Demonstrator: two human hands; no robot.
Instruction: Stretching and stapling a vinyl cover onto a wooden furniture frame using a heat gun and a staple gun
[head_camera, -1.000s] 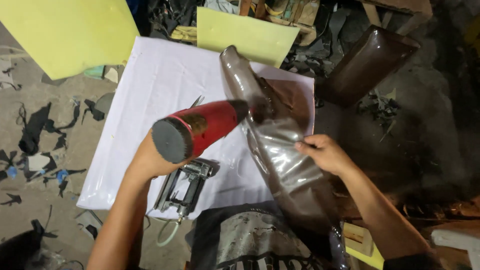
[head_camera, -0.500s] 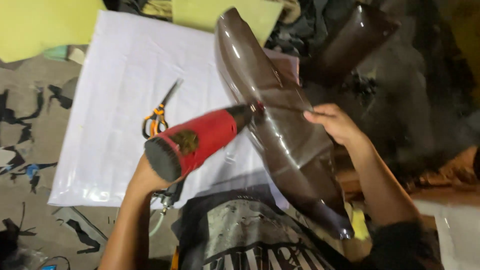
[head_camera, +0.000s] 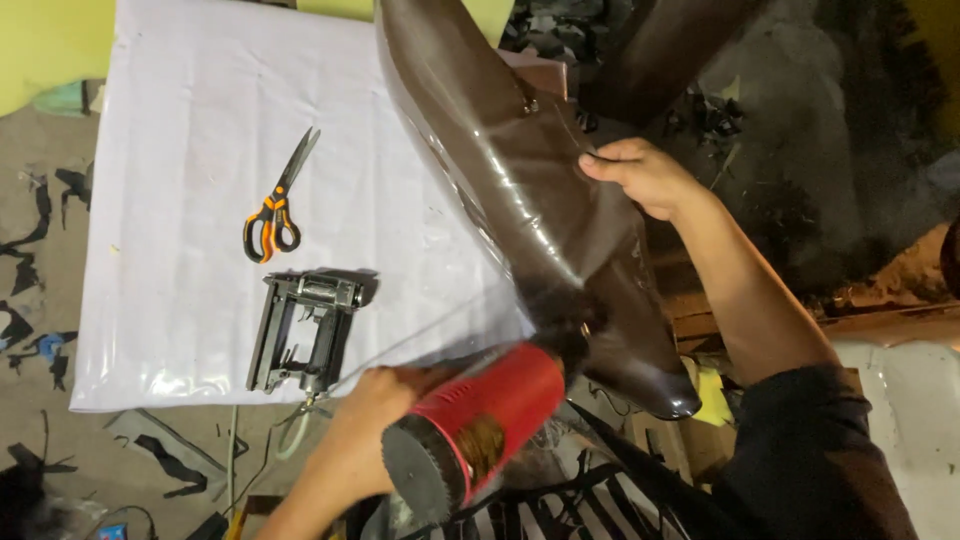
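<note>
The long brown seat form, wrapped in clear glossy film, runs on a slant from the top of your view down toward your lap, its narrow dark end just beside your right forearm. Your right hand is on its upper right edge, fingers curled shut on the film and the rim beneath. Your left hand is closed around the red heat gun, which sits low in the middle; its dark nozzle points up at the lower part of the form and looks to be touching or nearly touching the film there.

Under and to the left of the form lies a white sheet spread over a grey floor littered with dark scraps. On the sheet, well left of the form, rests a black staple gun, and just above it a pair of orange-handled scissors, blades open a little. Yellow sheet material shows at the top left corner.
</note>
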